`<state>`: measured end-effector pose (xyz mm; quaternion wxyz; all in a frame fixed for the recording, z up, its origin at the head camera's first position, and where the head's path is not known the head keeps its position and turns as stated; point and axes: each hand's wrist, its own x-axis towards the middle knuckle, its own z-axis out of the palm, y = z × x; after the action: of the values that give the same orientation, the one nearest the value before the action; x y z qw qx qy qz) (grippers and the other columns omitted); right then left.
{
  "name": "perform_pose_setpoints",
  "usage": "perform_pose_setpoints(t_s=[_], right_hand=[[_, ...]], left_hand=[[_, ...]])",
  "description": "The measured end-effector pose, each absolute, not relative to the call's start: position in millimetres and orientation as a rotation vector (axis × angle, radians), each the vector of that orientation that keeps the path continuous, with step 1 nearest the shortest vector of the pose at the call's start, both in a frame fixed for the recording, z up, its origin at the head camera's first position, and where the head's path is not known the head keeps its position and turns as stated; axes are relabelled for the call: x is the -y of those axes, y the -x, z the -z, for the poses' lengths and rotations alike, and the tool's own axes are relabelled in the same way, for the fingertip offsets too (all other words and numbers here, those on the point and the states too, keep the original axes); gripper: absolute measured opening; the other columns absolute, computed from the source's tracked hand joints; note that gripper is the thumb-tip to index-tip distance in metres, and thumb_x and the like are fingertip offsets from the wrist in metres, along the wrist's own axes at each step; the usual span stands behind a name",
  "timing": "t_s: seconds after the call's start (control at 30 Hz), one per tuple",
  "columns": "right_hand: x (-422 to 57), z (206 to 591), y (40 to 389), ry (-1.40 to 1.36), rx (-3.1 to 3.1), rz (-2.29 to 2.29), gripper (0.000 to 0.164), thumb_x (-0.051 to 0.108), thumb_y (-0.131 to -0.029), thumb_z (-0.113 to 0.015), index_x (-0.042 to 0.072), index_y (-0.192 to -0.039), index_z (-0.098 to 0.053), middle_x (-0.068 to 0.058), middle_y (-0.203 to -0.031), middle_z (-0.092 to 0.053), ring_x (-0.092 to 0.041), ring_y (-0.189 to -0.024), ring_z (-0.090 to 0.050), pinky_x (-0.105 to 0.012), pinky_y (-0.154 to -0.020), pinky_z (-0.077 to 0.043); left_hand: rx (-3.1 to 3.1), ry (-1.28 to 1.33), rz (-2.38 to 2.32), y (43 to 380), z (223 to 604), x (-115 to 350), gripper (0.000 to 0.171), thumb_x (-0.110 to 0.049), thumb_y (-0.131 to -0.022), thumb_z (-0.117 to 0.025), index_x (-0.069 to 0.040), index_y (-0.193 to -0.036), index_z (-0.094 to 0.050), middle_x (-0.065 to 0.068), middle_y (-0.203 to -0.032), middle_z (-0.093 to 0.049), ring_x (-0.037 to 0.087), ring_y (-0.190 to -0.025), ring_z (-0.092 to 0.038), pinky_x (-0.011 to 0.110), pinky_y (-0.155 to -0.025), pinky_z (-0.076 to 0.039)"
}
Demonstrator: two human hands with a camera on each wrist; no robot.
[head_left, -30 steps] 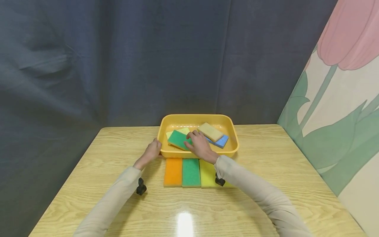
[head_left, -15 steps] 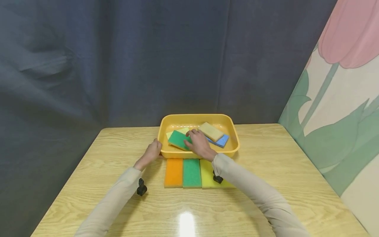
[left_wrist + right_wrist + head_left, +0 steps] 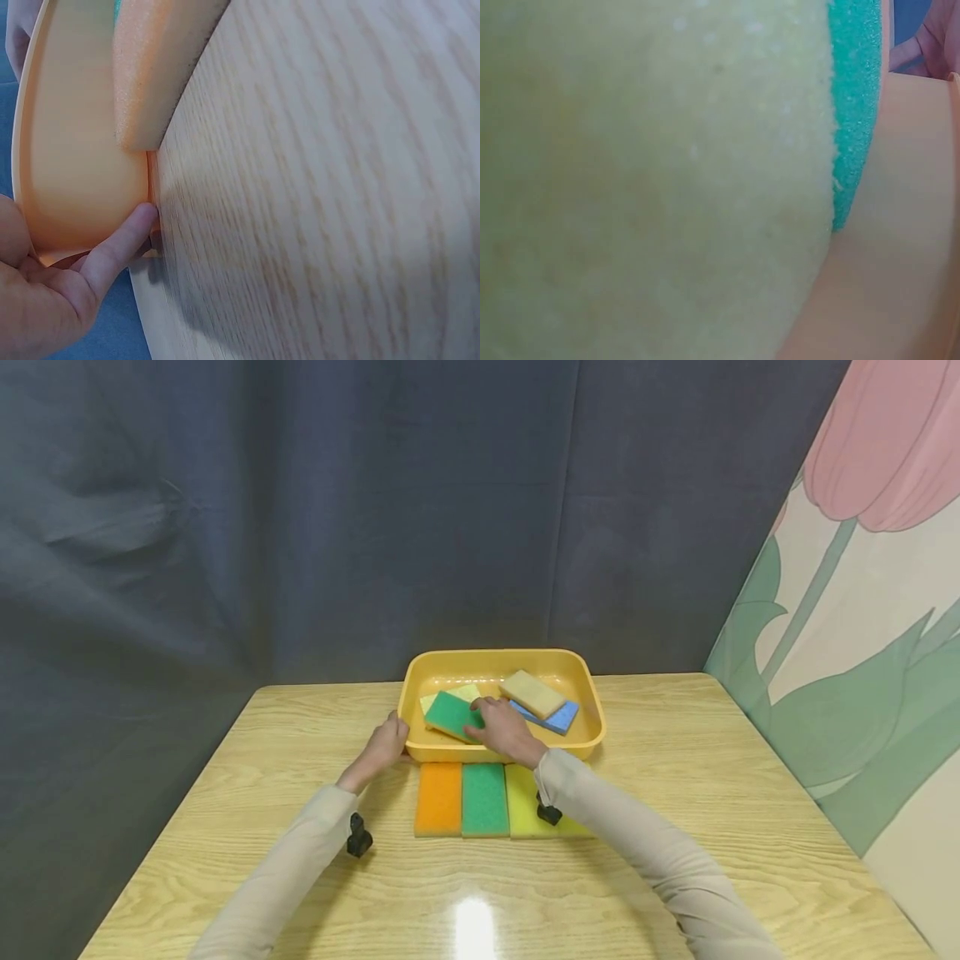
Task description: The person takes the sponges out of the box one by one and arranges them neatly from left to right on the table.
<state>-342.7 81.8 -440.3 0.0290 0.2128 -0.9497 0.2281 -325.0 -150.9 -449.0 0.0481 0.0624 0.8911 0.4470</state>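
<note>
A yellow tray (image 3: 592, 710) with rounded corners stands at the back of the wooden table. My left hand (image 3: 386, 745) grips its left end; the left wrist view shows one finger of the left hand (image 3: 67, 289) stretched along the tray's outer wall. Inside, a green sponge (image 3: 448, 713) lies tilted over a pale yellow sponge (image 3: 467, 692). My right hand (image 3: 507, 729) reaches over the front rim and pinches the green sponge at its right end, thumb near and fingers far. The right hand's fingers are not visible in the right wrist view.
To the right in the tray, a beige sponge (image 3: 534, 692) lies across a blue sponge (image 3: 564, 718). Along the tray's front lie an orange sponge (image 3: 438, 800), a second green sponge (image 3: 485, 800) and yellow sponge surface (image 3: 522, 802) under my right wrist. A dark curtain (image 3: 420, 510) hangs behind.
My right hand has dropped slightly, its fingers and thumb lower around the green sponge's right end. My left hand stays on the tray's left end.
</note>
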Motion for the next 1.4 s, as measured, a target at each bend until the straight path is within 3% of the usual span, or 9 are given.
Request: perform_pose_setpoints(t_s=[0.13,0.37,0.7,0.93,1.17,1.4], right_hand=[[-81.1,440.8,343.4,-0.656,2.935,-0.722,0.046,0.03,-0.094,-0.07,0.001,-0.128,-0.058,-0.016,-0.121,-0.061,-0.029,-0.106,-0.059,-0.041,-0.088,-0.054],[-81.2,440.3,343.4,-0.615,2.985,-0.737,0.053,0.032,-0.092,-0.072,0.002,-0.133,-0.054,-0.016,-0.127,-0.056,-0.033,-0.117,-0.053,-0.043,-0.093,-0.051],[-80.0,436.8,345.2,-0.522,3.072,-0.79,0.067,0.03,-0.088,-0.077,0.003,-0.141,-0.047,-0.016,-0.135,-0.053,-0.035,-0.123,-0.05,-0.046,-0.101,-0.048],[-78.8,438.3,347.0,-0.493,3.085,-0.787,0.078,0.028,-0.086,-0.079,0.003,-0.148,-0.039,-0.02,-0.143,-0.045,-0.035,-0.127,-0.047,-0.045,-0.103,-0.047],[-78.2,439.1,348.7,-0.49,3.107,-0.753,0.083,0.029,-0.086,-0.079,0.0,-0.151,-0.036,-0.02,-0.141,-0.043,-0.032,-0.121,-0.051,-0.041,-0.098,-0.05],[-79.0,439.1,347.9,-0.501,3.077,-0.78,0.075,0.028,-0.084,-0.081,0.001,-0.145,-0.046,-0.017,-0.13,-0.047,-0.028,-0.109,-0.053,-0.038,-0.09,-0.052]], left_hand=[[-2.713,-0.179,-1.377,324.6,448.8,150.8,0.036,-0.011,-0.106,-0.028,0.015,-0.131,-0.036,0.03,-0.102,-0.054,0.04,-0.093,-0.065,0.037,-0.069,-0.062],[-2.703,-0.179,-1.386,325.7,450.5,150.1,0.041,-0.01,-0.107,-0.026,0.016,-0.137,-0.031,0.033,-0.107,-0.053,0.041,-0.094,-0.064,0.037,-0.069,-0.062],[-2.709,-0.182,-1.38,326.6,452.4,150.9,0.034,-0.009,-0.106,-0.027,0.015,-0.127,-0.037,0.029,-0.102,-0.053,0.04,-0.094,-0.064,0.036,-0.069,-0.062],[-2.7,-0.184,-1.38,327.1,452.0,151.3,0.035,-0.01,-0.106,-0.028,0.015,-0.128,-0.037,0.03,-0.104,-0.053,0.04,-0.095,-0.064,0.035,-0.069,-0.062],[-2.708,-0.191,-1.383,327.1,452.4,150.8,0.026,-0.008,-0.105,-0.029,0.012,-0.119,-0.04,0.027,-0.099,-0.052,0.04,-0.094,-0.064,0.035,-0.068,-0.062],[-2.714,-0.18,-1.395,326.9,452.7,150.5,0.021,-0.008,-0.105,-0.03,0.009,-0.113,-0.04,0.025,-0.096,-0.052,0.039,-0.093,-0.064,0.035,-0.068,-0.062]])
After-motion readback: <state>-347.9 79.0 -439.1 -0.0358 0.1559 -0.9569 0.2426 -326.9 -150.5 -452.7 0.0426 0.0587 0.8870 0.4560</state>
